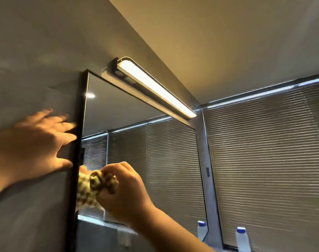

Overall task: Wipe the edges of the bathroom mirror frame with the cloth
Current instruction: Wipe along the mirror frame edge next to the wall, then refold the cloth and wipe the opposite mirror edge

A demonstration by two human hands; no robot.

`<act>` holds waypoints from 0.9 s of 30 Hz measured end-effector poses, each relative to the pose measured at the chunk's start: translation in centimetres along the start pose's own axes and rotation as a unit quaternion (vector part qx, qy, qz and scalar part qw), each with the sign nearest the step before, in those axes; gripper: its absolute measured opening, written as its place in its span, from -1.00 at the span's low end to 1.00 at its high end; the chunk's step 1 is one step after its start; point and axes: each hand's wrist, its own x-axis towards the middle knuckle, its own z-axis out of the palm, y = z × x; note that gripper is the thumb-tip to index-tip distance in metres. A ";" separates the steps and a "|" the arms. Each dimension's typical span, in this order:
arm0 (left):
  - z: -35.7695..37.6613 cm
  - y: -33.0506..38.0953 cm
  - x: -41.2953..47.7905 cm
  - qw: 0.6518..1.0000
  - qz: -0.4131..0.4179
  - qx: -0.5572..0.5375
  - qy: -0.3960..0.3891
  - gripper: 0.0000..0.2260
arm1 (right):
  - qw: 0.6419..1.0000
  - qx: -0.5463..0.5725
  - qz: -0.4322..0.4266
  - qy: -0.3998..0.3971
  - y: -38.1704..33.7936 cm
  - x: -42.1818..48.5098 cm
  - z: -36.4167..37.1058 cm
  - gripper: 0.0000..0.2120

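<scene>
My right hand point(126, 190) grips a bunched checked cloth point(93, 186), green, cream and brown, fingers curled tightly round it. The cloth presses against the left edge of the black mirror frame point(79, 142), low on that side where frame meets glass. My left hand point(33, 142) lies spread flat on the grey wall point(37, 60) just beside the frame, fingers straight and fanned, the fingertips reaching the frame's outer edge; it is blurred.

Above the mirror point(137, 151) a long bar lamp point(155, 88) glows warm. The glass reflects slatted blinds and a ceiling spotlight. To the right hang the real blinds point(273, 151), and below them stands a white bottle with a blue cap point(243, 238), its twin showing in the mirror. Any label on it is too small to read.
</scene>
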 end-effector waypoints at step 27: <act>-15.7 20.8 -10.0 0.734 -0.151 -0.660 0.059 -0.81 | 0.962 0.103 0.243 0.075 -10.4 -18.9 -15.4 -0.85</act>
